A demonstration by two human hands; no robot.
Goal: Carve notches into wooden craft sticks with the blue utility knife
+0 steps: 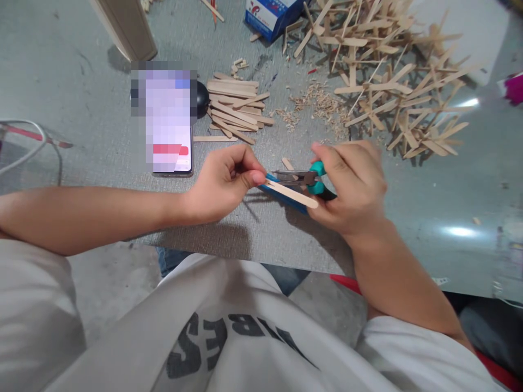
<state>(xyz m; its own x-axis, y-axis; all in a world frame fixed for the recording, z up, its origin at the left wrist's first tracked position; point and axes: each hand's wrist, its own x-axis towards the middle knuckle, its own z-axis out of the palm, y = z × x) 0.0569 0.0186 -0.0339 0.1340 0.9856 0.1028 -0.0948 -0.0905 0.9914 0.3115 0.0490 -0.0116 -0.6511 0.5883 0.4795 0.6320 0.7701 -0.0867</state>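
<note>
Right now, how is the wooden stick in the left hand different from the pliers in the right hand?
Colour: the wooden stick is pale all along, while the pliers have grey metal jaws and teal on the handles. Shape: the stick is flat with a rounded end; the pliers narrow to pointed jaws. Hold: the left hand pinches one end of the stick, whereas the right hand holds the pliers by the handles. Both are held above the table.

One close head view faces forward and down; shirt (253,296) lowest, left hand (226,182) and right hand (351,188) central, bench (425,212) beyond.
</note>
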